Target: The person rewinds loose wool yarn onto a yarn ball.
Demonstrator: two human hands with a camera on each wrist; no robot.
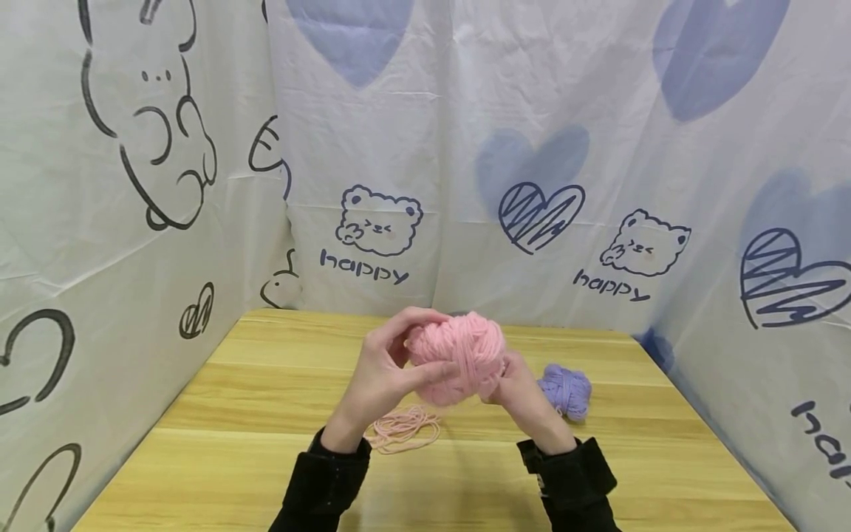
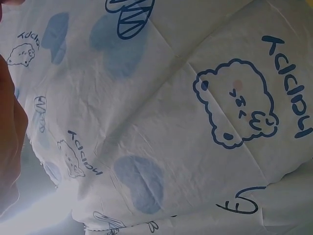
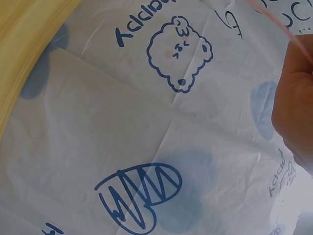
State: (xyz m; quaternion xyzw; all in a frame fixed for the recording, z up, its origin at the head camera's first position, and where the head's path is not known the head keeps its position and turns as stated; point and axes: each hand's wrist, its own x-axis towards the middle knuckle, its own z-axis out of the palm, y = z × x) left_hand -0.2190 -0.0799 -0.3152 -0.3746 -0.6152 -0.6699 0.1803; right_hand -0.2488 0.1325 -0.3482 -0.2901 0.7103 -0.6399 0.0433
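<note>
A pink ball of yarn [image 1: 465,355] is held up over the table in the head view. My left hand [image 1: 385,369] grips it from the left, thumb across the front and fingers over the top. At the ball's lower right edge is my right hand [image 1: 521,391], its fingers partly hidden behind the ball. In the right wrist view a pink strand of yarn [image 3: 276,22] runs into the curled right hand [image 3: 298,103]. Only the edge of the left hand [image 2: 10,137] shows in the left wrist view.
Loose loops of peach yarn [image 1: 404,428] lie on the wooden table [image 1: 266,384], close by the left wrist. A purple skein of yarn [image 1: 567,391] rests beyond the right wrist. White printed sheets [image 1: 439,148] hang around the table's back and sides.
</note>
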